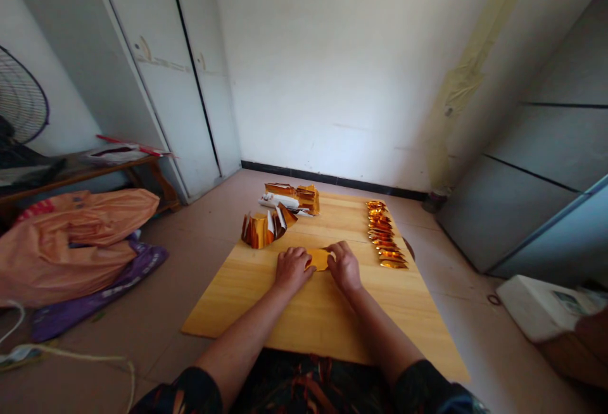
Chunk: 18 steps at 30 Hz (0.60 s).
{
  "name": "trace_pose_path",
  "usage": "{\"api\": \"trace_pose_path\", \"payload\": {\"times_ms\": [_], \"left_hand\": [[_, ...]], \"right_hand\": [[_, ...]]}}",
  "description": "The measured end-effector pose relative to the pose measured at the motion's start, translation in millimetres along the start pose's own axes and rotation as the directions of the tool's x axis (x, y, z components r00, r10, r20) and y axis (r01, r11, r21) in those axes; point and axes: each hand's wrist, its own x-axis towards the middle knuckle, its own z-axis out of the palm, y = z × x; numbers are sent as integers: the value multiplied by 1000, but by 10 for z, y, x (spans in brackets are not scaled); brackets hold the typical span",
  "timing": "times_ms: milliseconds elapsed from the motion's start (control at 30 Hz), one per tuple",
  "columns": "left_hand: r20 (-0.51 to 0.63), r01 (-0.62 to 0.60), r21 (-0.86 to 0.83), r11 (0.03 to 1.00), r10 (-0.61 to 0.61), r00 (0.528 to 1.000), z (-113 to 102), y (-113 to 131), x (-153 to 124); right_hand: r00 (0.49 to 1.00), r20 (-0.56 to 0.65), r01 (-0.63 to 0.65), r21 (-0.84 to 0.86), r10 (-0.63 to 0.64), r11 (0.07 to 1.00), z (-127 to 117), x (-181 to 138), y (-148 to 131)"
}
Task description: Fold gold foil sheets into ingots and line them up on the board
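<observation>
A small sheet of gold paper (320,258) lies on the wooden table (327,313) between my two hands. My left hand (292,268) presses on its left edge with fingers curled. My right hand (345,266) presses on its right edge, fingers bent down onto it. A curved stack of gold sheets (266,226) stands just beyond my left hand. A row of several folded gold pieces (384,234) runs along the table's right side. More gold paper and a white packet (291,198) lie at the far edge.
An orange plastic bag (71,237) over a purple one lies on the floor at left. A fan (19,104) and low bench (95,167) stand at the left wall. A white box (546,306) sits at right. White wardrobe doors (156,72) behind.
</observation>
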Motion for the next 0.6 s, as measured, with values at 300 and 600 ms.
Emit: {"api": "trace_pose_path", "payload": {"times_ms": [300,600], "left_hand": [[7,-24,25,999,23,1000,28,-111,20],[128,-44,-31,999,48,991,-17,-262,19]], "right_hand": [[919,348,-165,-85,185,983,136,94,-321],[881,396,-237,-107,260,966,66,144,-384]]}}
